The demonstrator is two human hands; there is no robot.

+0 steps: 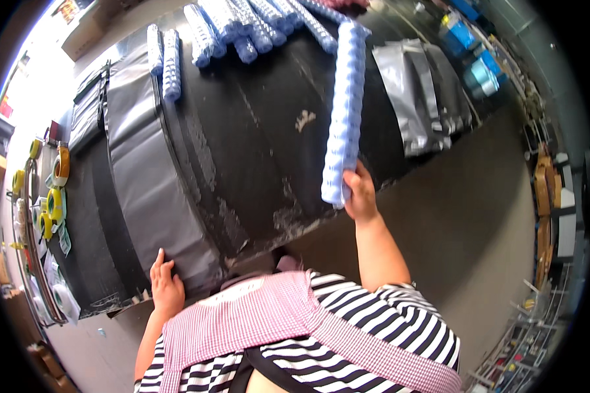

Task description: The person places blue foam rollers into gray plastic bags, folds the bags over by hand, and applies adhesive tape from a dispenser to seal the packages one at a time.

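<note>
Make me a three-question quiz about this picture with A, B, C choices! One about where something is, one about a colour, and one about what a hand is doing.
1. Where are the yellow tape rolls?
A. Along the person's left side
B. In the right hand
C. On the striped shirt

2. What colour is the long roll in the right hand?
A. Red
B. Light blue
C. Green

3. What is the left hand doing?
A. Hanging free in the air
B. Holding a tape roll
C. Resting on the grey bag stack

Answers: 1 A, they hang on a rack at the picture's left edge. 2 B, the bumpy roll is pale blue. 3 C, its fingers lie on the stack's near corner.
</note>
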